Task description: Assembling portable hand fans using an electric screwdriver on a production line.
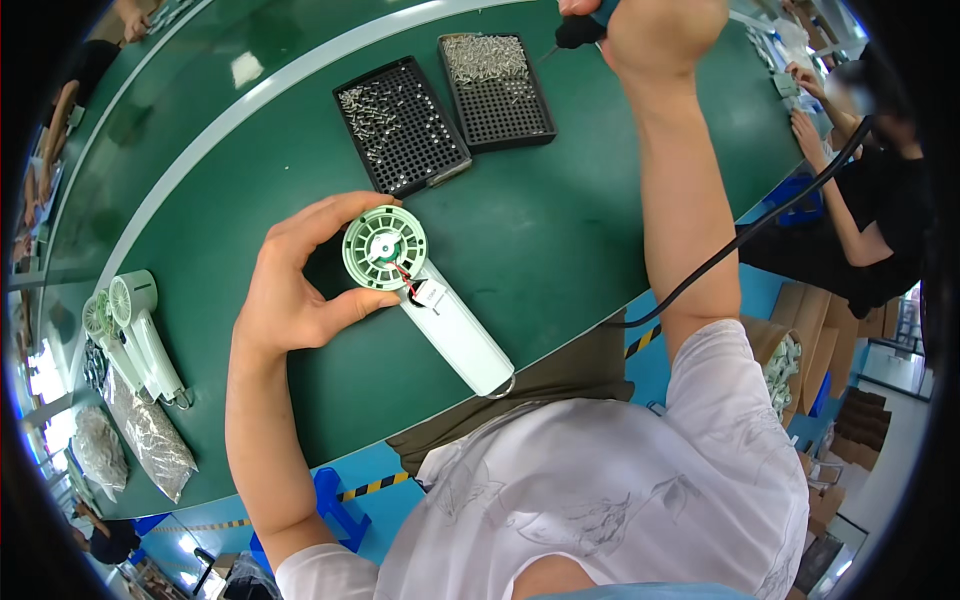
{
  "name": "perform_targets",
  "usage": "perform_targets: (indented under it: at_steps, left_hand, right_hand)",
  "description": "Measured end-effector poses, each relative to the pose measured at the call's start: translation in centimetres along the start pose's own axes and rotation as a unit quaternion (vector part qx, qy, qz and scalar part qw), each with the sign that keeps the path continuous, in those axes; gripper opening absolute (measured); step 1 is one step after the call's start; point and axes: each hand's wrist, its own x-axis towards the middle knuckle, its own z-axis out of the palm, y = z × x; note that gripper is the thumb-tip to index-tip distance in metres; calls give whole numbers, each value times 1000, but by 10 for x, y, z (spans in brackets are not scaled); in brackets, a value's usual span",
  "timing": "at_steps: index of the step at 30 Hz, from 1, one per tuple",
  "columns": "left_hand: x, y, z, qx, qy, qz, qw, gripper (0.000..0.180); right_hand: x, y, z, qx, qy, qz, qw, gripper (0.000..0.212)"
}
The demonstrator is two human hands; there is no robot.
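Observation:
My left hand (292, 280) grips the round head of a pale green handheld fan (455, 335), thumb on the near side and fingers around the far side. The fan lies on the bench with its handle slanting toward me. Its head is uncovered, showing a slotted ring, a white hub and red and black wires running to the handle. At the top edge, my right hand (668, 38) is closed around a power screwdriver (580, 32), whose black nose and thin bit point left toward the trays. The hand's upper part is cut off by the picture edge.
Two black perforated trays (410, 150) (510, 125) of small screws stand beyond the fan. More handheld fans (145, 340) and plastic bags (150, 435) lie at the left on the green bench (560, 260). A black cable (740, 240) crosses my right forearm. Another person (860, 190) sits at the right.

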Motion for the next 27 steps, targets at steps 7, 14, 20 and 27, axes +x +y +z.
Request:
perform_targets:
  at_steps: [7, 14, 20, 27]
  left_hand:
    - [0, -2, 2, -15, 6, 3, 1000, 71]
    - [-1, -4, 0, -24, -1, -4, 1000, 70]
    - [-1, -4, 1, -27, 3, 3, 1000, 70]
    - [-2, -5, 0, -20, -1, 1, 1000, 71]
  right_hand:
    - [-12, 34, 3, -2, 0, 22, 1000, 35]
    - [-15, 43, 5, -6, 1, 37, 999, 30]
    - [-15, 46, 4, -10, -2, 31, 999, 27]
    - [-15, 48, 6, -5, 6, 43, 999, 26]
